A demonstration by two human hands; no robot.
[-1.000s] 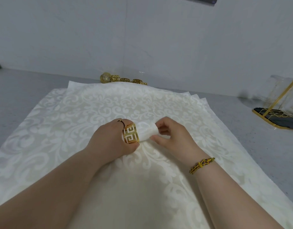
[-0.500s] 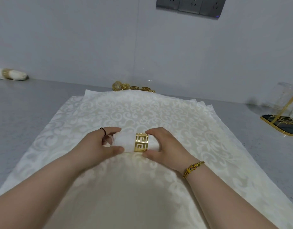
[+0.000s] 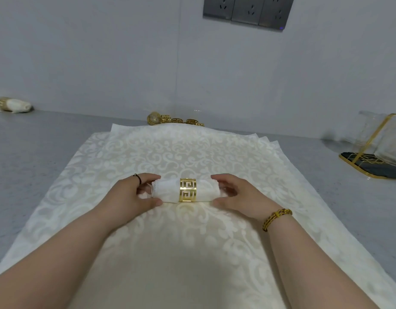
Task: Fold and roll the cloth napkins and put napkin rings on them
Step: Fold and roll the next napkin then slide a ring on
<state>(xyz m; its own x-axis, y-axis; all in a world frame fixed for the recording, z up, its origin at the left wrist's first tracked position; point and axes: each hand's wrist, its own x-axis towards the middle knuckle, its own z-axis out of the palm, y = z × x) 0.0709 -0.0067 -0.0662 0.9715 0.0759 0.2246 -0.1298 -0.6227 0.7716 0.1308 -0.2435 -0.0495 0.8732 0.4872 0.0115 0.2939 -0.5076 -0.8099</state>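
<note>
A rolled white napkin (image 3: pixel 165 190) lies crosswise on a stack of flat patterned napkins (image 3: pixel 192 152). A gold Greek-key napkin ring (image 3: pixel 187 190) sits around its middle. My left hand (image 3: pixel 134 194) cups the roll's left end, thumb in front and fingers behind. My right hand (image 3: pixel 239 194) cups the right end the same way. A pile of spare gold rings (image 3: pixel 174 119) lies beyond the stack's far edge, by the wall.
A finished rolled napkin with a gold ring (image 3: pixel 10 104) lies at the far left on the grey counter (image 3: pixel 47 141). A gold wire holder on a black base (image 3: pixel 375 157) stands at the right. Wall sockets (image 3: pixel 248 11) are above.
The ring has slid from the roll's left end to its middle. My hands have moved apart to the roll's two ends. The camera has tilted up.
</note>
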